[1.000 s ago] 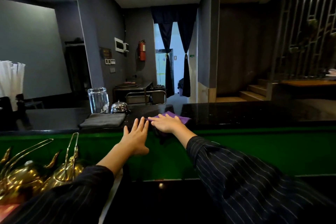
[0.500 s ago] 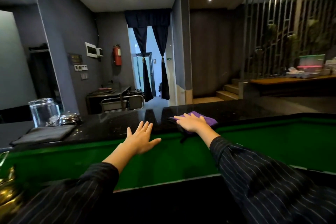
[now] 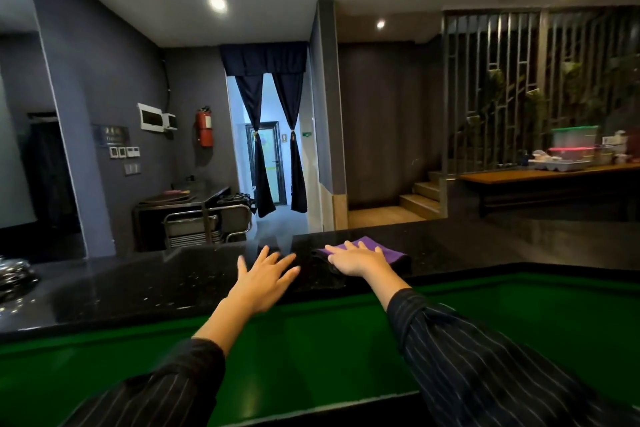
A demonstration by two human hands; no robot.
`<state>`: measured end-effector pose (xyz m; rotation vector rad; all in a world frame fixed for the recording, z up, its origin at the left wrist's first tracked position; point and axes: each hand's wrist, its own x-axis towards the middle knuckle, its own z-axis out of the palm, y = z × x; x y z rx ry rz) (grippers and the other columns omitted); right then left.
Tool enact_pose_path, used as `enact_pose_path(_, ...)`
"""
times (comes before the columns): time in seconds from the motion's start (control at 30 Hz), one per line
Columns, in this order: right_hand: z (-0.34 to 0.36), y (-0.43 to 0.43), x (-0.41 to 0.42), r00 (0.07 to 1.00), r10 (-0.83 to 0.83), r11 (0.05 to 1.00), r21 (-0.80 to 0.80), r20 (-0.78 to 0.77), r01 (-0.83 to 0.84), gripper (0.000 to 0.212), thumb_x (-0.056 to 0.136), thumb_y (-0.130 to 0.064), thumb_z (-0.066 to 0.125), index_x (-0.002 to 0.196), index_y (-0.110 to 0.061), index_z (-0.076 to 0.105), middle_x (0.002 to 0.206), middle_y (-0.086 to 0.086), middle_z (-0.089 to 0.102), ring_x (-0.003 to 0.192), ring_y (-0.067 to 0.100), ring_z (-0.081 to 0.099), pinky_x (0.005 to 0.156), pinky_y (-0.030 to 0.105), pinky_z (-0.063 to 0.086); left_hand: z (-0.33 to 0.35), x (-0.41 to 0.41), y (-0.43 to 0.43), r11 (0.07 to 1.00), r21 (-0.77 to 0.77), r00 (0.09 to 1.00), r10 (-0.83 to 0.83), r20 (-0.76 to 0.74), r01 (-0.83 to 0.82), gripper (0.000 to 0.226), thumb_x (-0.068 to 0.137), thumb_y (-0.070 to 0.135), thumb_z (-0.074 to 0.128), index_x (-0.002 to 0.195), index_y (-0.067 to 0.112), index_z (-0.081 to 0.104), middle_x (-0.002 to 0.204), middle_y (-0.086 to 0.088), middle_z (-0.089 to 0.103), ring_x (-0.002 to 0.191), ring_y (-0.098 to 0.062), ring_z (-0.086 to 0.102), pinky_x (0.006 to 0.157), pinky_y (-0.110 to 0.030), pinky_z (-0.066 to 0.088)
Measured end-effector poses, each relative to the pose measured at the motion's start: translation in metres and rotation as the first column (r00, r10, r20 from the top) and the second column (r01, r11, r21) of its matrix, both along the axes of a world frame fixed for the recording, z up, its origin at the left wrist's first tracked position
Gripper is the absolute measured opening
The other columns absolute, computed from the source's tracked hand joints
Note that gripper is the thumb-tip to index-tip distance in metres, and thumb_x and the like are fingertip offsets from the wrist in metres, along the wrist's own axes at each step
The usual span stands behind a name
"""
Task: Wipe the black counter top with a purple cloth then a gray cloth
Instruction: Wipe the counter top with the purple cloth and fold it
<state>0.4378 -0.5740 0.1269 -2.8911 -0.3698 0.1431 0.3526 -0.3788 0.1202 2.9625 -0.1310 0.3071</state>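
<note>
Slid purple cloth (image 3: 389, 248) rightward along black counter (image 3: 156, 284) under flat, straight-fingered right hand (image 3: 356, 258); trailed with wide-spread, empty left hand (image 3: 261, 276). Judged purple pass unfinished.

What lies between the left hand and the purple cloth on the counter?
Only a narrow strip of bare black counter top separates the left hand from the purple cloth, which the right hand rests on; the head view shows it.

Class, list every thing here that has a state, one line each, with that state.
Purple fabric cloth: spread flat on glossy black counter top, under right hand.
Right hand: fingers straight, pressing cloth.
Left hand: fingers spread, flat on counter top.
Dark navy curtains: tied back.
Round ceiling lights: lit.
</note>
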Motion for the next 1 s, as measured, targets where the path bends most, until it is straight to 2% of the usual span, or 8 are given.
enact_pose_path(0.17,0.005,0.003,0.031,1.0,0.004,1.0,0.0,0.016,-0.004,0.052,0.102,-0.049,0.018,0.154,-0.044,0.012,0.165,0.003,0.002,0.151,0.031,-0.001,0.119,0.058,-0.003,-0.006,0.008,-0.005,0.997,0.051,0.994,0.047,0.102,-0.052,0.046,0.099,0.049,0.019,0.141,0.043,0.036,0.153,0.005,0.032,0.148,-0.016,0.002,0.113,-0.064,-0.006)
enact_pose_path(0.27,0.008,0.009,0.037,0.999,0.007,1.0,-0.009,0.032,-0.006,0.054,0.102,-0.051,0.018,0.154,-0.041,0.012,0.165,0.005,0.003,0.151,0.032,0.0,0.118,0.059,-0.002,-0.003,0.009,-0.006,0.997,0.058,0.994,0.053,0.096,-0.059,0.045,0.099,0.048,0.018,0.141,0.043,0.036,0.152,0.006,0.034,0.148,-0.014,0.007,0.113,-0.061,-0.005)
enact_pose_path(0.33,0.008,0.01,0.036,0.999,0.017,1.0,-0.008,0.031,-0.017,0.054,0.102,-0.051,0.018,0.155,-0.04,0.012,0.165,0.005,0.003,0.151,0.032,0.001,0.118,0.059,-0.001,-0.003,0.007,-0.005,0.997,0.049,0.997,0.05,0.067,-0.053,0.045,0.1,0.046,0.019,0.141,0.043,0.035,0.152,0.005,0.035,0.147,-0.014,0.015,0.116,-0.058,0.001)
enact_pose_path(0.47,0.003,0.003,0.024,0.997,0.059,0.998,-0.005,0.04,-0.058,0.054,0.102,-0.052,0.018,0.155,-0.041,0.012,0.165,0.003,0.003,0.151,0.032,0.0,0.118,0.059,-0.002,-0.001,0.007,-0.002,0.999,-0.022,0.999,0.043,0.012,-0.042,0.042,0.1,0.043,0.025,0.141,0.044,0.036,0.154,0.001,0.033,0.142,-0.022,0.03,0.116,-0.044,0.023)
enact_pose_path(0.63,0.004,-0.027,-0.003,0.987,0.159,0.987,-0.012,0.015,-0.159,0.053,0.102,-0.054,0.019,0.154,-0.044,0.011,0.165,-0.001,0.002,0.152,0.028,0.0,0.118,0.058,-0.002,-0.001,0.002,0.002,0.998,-0.053,0.999,0.035,-0.037,-0.037,0.043,0.099,0.045,0.026,0.141,0.045,0.035,0.154,-0.001,0.032,0.141,-0.023,0.031,0.115,-0.041,0.026)
enact_pose_path(0.83,0.004,-0.09,0.004,1.0,-0.022,1.0,-0.01,-0.013,0.022,0.053,0.1,-0.058,0.021,0.152,-0.048,0.014,0.165,-0.004,0.004,0.152,0.026,0.002,0.118,0.054,-0.002,-0.003,-0.003,-0.006,0.997,-0.077,1.0,0.021,0.019,-0.019,0.042,0.099,0.042,0.031,0.14,0.037,0.041,0.149,-0.001,0.04,0.136,-0.022,0.039,0.108,-0.038,0.034)
enact_pose_path(1.0,0.006,-0.085,0.023,0.981,-0.192,0.981,-0.023,0.003,0.192,0.055,0.1,-0.057,0.018,0.153,-0.044,0.013,0.165,0.0,0.005,0.152,0.029,0.003,0.118,0.055,-0.002,-0.003,-0.003,-0.008,0.999,-0.049,0.998,0.01,0.055,-0.007,0.044,0.099,0.043,0.028,0.142,0.037,0.039,0.147,0.002,0.04,0.133,-0.02,0.041,0.102,-0.037,0.038)
